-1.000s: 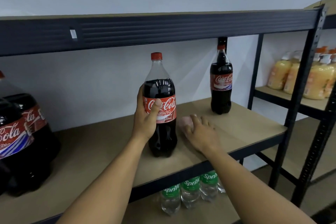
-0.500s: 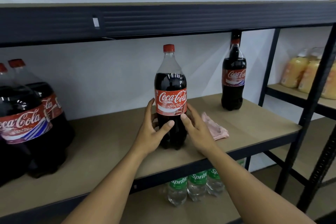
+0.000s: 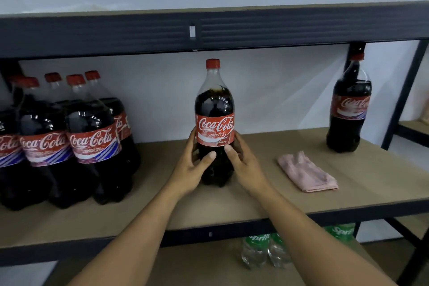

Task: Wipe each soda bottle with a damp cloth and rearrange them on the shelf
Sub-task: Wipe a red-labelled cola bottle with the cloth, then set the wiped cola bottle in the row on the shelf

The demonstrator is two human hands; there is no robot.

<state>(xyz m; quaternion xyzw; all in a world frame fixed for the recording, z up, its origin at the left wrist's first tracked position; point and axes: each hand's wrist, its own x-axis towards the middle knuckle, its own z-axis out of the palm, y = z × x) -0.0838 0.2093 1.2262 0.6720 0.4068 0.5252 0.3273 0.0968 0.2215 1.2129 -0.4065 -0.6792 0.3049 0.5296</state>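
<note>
A large Coca-Cola bottle (image 3: 214,109) with a red cap stands upright in the middle of the wooden shelf (image 3: 255,202). My left hand (image 3: 193,167) wraps its lower left side and my right hand (image 3: 246,165) its lower right side, thumbs across the front below the label. A folded pink cloth (image 3: 306,173) lies flat on the shelf to the right, apart from both hands. Several Coca-Cola bottles (image 3: 90,137) stand grouped at the left. One more Coca-Cola bottle (image 3: 349,104) stands alone at the back right.
The dark metal beam of the upper shelf (image 3: 209,30) runs just above the bottle caps. A black upright post (image 3: 404,93) bounds the shelf on the right. Green-labelled Sprite bottles (image 3: 257,251) stand on the level below.
My right hand left the cloth on the shelf and joined my left hand low on the bottle. The bottle has shifted left away from the cloth, and the view has swung left.
</note>
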